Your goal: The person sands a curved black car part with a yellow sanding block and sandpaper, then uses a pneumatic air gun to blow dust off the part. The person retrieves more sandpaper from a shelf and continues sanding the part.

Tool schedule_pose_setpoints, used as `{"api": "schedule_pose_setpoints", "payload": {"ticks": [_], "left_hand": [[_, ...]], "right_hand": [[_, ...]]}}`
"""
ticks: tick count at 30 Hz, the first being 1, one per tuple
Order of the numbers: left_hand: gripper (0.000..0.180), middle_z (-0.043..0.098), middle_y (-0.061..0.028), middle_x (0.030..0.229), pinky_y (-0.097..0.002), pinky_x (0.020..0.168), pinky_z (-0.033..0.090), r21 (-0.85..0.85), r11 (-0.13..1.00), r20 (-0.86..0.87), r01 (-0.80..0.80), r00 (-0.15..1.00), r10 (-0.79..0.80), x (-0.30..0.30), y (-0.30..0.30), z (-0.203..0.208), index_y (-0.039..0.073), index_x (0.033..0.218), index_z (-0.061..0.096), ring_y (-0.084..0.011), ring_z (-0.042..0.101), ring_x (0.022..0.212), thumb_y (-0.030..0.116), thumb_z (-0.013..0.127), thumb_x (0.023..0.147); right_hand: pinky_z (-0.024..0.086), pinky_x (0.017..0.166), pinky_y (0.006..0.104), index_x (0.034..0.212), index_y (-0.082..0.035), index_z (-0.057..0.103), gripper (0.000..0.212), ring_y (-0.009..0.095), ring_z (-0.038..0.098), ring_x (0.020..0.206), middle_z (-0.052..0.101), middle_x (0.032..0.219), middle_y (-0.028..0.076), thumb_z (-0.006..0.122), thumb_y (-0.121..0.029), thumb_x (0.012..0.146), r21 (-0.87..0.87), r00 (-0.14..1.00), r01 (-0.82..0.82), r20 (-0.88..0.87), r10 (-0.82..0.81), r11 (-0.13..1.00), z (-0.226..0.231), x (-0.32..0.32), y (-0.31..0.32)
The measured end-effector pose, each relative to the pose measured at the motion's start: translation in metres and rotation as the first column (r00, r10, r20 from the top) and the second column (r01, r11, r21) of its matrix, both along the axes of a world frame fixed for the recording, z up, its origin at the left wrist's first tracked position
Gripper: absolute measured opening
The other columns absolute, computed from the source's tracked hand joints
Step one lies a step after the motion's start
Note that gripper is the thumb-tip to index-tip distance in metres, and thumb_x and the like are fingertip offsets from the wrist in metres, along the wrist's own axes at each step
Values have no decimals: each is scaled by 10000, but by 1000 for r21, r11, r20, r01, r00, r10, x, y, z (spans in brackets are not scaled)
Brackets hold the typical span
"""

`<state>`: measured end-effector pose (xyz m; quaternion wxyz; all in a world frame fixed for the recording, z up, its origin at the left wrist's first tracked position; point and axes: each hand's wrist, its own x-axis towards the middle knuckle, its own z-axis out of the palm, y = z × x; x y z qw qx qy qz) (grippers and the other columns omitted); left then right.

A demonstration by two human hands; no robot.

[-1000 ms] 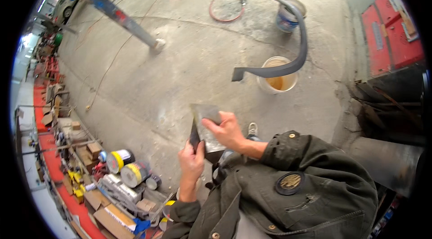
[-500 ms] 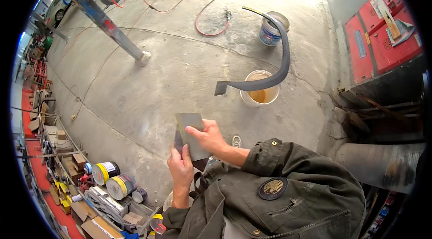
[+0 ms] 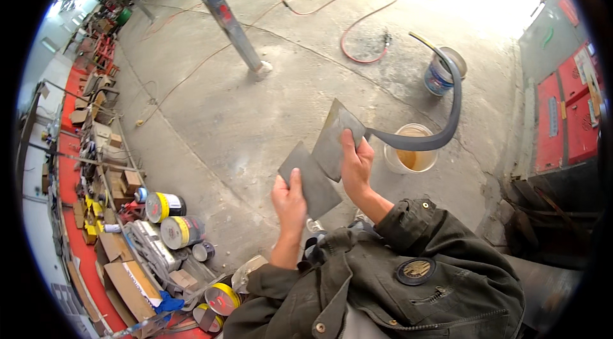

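Note:
My left hand (image 3: 290, 208) pinches a grey sandpaper sheet (image 3: 314, 184), thumb flat on its face. In my right hand (image 3: 359, 163) is a second grey sheet (image 3: 332, 142), held the same way, higher and farther forward. Both are stiff, flat rectangles, tilted, with their inner edges close together; whether they touch I cannot tell. Beyond my right hand a dark curved trim strip (image 3: 455, 106) rests across two buckets. The near one, a white bucket (image 3: 391, 163), holds brownish liquid; the far one is a blue-labelled bucket (image 3: 438, 78). The strip's near end is partly hidden behind the right sheet.
A steel post (image 3: 223, 16) stands on the concrete floor, with a red hose (image 3: 364, 58) looping beyond it. Paint cans (image 3: 182, 231) and cardboard boxes (image 3: 131, 285) crowd the left side. A red cabinet (image 3: 549, 122) stands at the right.
The sheets were overlapped between my hands; now they are spread apart, one in each hand. My right hand has moved away from the left. The view has shifted, so the surroundings sit farther right.

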<state>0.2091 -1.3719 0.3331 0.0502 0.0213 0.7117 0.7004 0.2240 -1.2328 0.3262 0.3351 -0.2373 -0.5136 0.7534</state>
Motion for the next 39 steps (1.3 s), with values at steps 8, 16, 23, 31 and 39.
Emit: {"api": "schedule_pose_setpoints", "payload": {"ticks": [8, 16, 23, 31, 39], "left_hand": [[194, 578, 2, 794, -231, 630, 412, 130, 976, -70, -172, 981, 182, -6, -1, 15, 0, 886, 566, -60, 465, 714, 181, 562, 955], [226, 506, 36, 717, -230, 574, 364, 76, 988, -81, -136, 987, 142, -15, -20, 20, 30, 773, 512, -43, 394, 663, 164, 593, 936], [253, 479, 48, 701, -233, 560, 347, 113, 991, -30, -78, 996, 82, -23, -30, 17, 41, 741, 507, -36, 380, 661, 178, 615, 923], [206, 513, 46, 735, -227, 591, 376, 205, 956, -74, -208, 971, 227, -41, -49, 20, 35, 788, 530, -36, 423, 684, 167, 601, 930], [197, 556, 15, 772, -233, 627, 398, 260, 946, -60, -191, 975, 213, -40, -48, 37, 21, 803, 544, -48, 455, 716, 159, 593, 934]], "right_hand": [[387, 557, 326, 850, 25, 541, 114, 266, 448, 600, 487, 714, 134, 579, -68, 904, 507, 974, -223, 72, 217, 833, -1, 32, -30], [384, 532, 383, 795, 9, 527, 104, 313, 481, 592, 487, 699, 128, 590, -34, 865, 711, 902, -345, 69, 427, 613, 3, 47, -23], [431, 560, 387, 839, 13, 571, 86, 327, 547, 657, 550, 746, 149, 629, -51, 830, 795, 840, -408, 133, 527, 450, 1, 54, -12], [364, 479, 276, 784, -8, 584, 291, 56, 470, 564, 536, 634, -16, 616, -257, 931, 163, 935, -298, 248, 253, 940, -13, 45, -13], [285, 341, 201, 1052, 10, 501, 334, 67, 373, 393, 359, 512, -15, 445, -310, 979, -626, 236, -755, -537, 810, -195, 2, 53, -36]]}}
